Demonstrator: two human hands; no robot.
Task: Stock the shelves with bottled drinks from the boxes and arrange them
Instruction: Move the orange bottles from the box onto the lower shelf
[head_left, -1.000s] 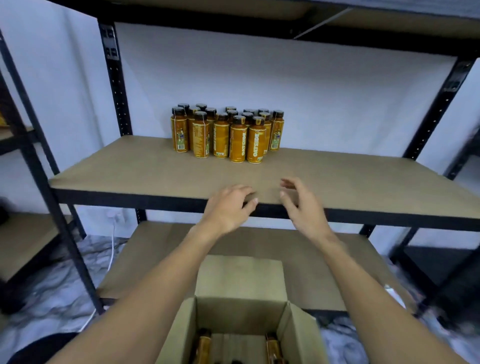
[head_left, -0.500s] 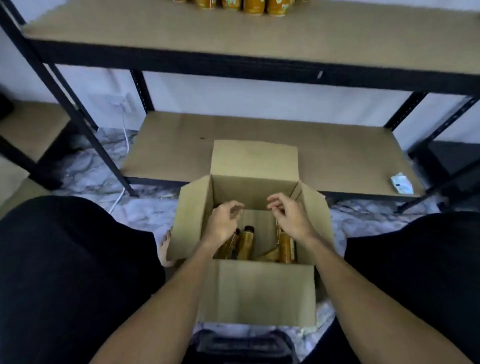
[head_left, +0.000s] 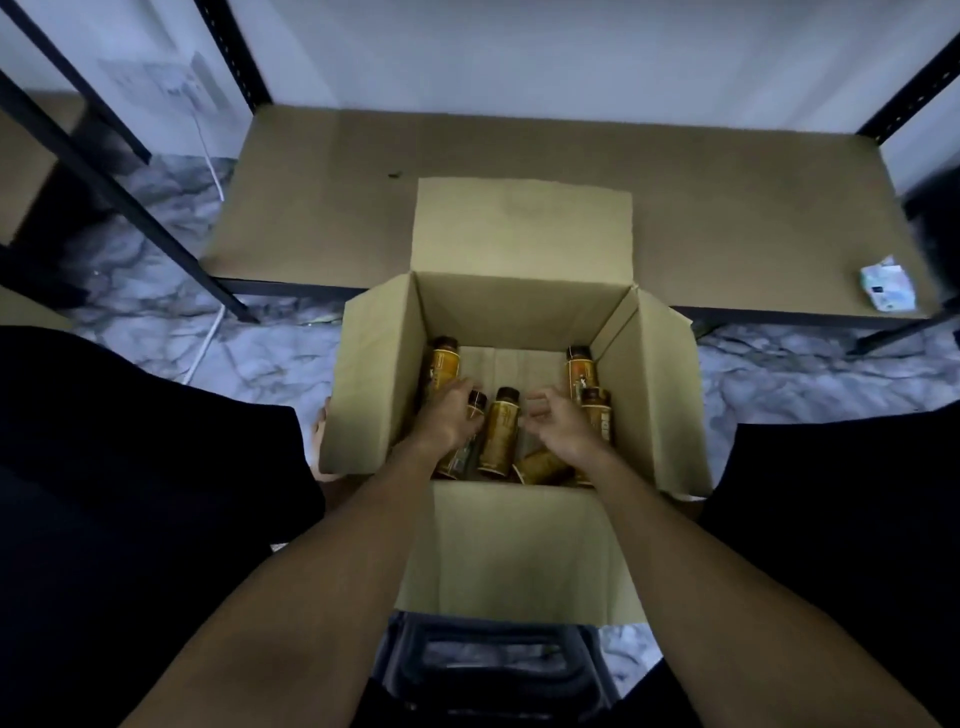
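An open cardboard box (head_left: 649, 395) stands on the floor between my knees. Several amber bottles with dark caps are inside it. One bottle (head_left: 445, 364) stands at the back left and two (head_left: 581, 366) at the right. A middle bottle (head_left: 501, 436) leans upright, and another bottle (head_left: 540, 465) lies on its side at the front. Both hands are down in the box. My left hand (head_left: 449, 415) curls round a bottle (head_left: 460, 457) whose cap shows past the fingers. My right hand (head_left: 558, 428) hovers right of the middle bottle, fingers loosely curled, with nothing visible in them.
The low brown shelf board (head_left: 519, 145) lies just beyond the box, with a small white packet (head_left: 885, 283) at its right end. Black rack posts (head_left: 130, 208) stand at left and right. A white cable (head_left: 208, 332) runs over the marble floor. A dark stool (head_left: 493, 670) is under me.
The view has tipped down from the stocked upper shelf to the box. Both hands have dropped from the shelf edge into the box, and my left hand has closed round a bottle.
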